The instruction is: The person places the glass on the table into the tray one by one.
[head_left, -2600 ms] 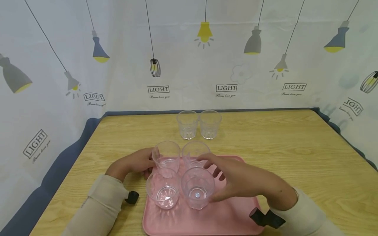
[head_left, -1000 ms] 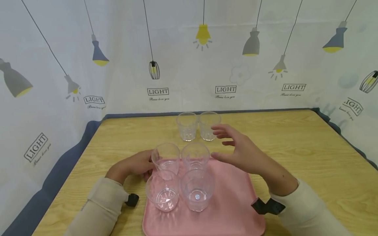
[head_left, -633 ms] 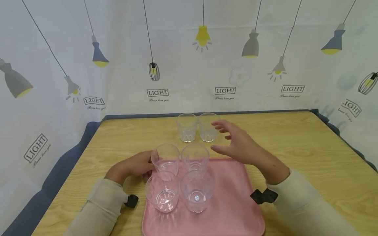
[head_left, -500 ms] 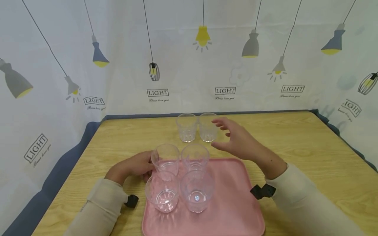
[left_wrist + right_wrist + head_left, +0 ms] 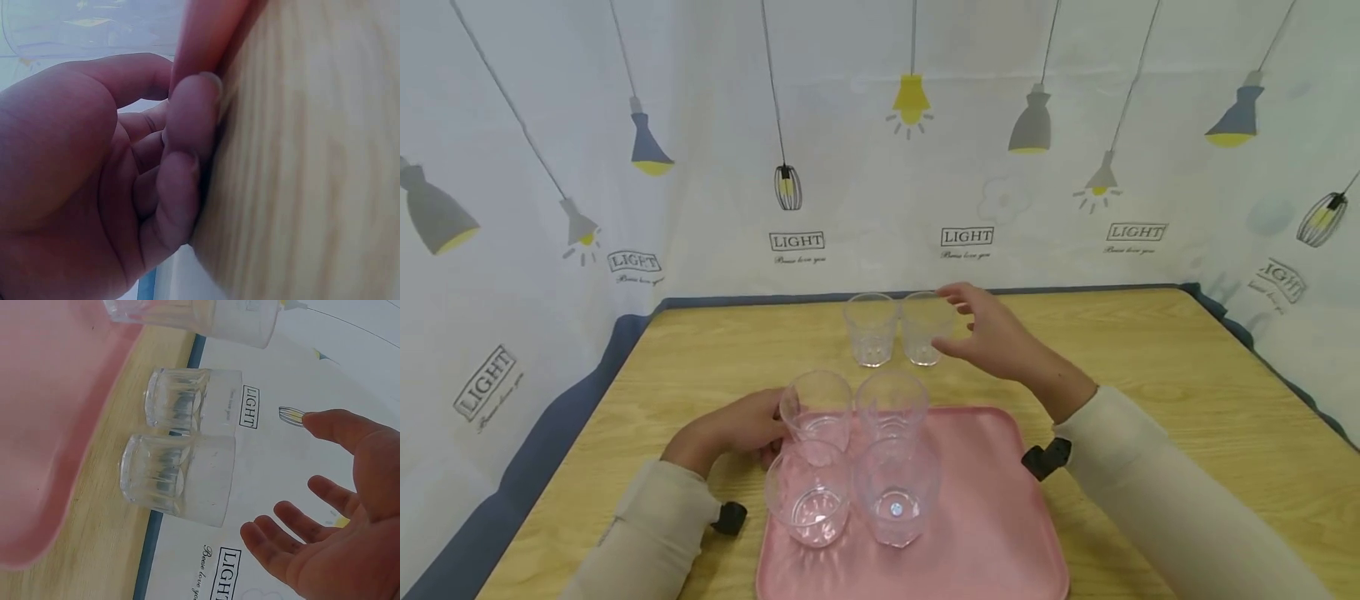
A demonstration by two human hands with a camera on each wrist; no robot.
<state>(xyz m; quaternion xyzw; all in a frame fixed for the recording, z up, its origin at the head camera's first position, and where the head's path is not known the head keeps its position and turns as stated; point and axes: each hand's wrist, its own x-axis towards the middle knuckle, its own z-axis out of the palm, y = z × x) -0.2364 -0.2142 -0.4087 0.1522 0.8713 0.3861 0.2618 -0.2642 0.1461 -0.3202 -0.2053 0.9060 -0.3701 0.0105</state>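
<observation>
My left hand [image 5: 737, 432] grips the left rim of the pink tray [image 5: 981, 533]; in the left wrist view its fingers curl against the tray's edge [image 5: 209, 37], low by the wood. Several clear plastic cups stand upright in two rows on the tray, among them a front right cup [image 5: 897, 492] and a back left one [image 5: 817, 408] beside my left hand. Beyond the tray, two more clear cups stand side by side. My right hand [image 5: 996, 337], thumb and fingers spread, is just right of the right far cup [image 5: 919, 329]; the right wrist view shows a gap between them.
The left far cup [image 5: 869, 329] stands close against its neighbour. The wooden table [image 5: 1150, 367] extends on both sides of the tray. A white curtain [image 5: 865, 125] printed with lamps hangs behind the table's back edge.
My right hand has left the front right cup on the tray and moved forward to the right far cup. My left hand stays at the tray's rim.
</observation>
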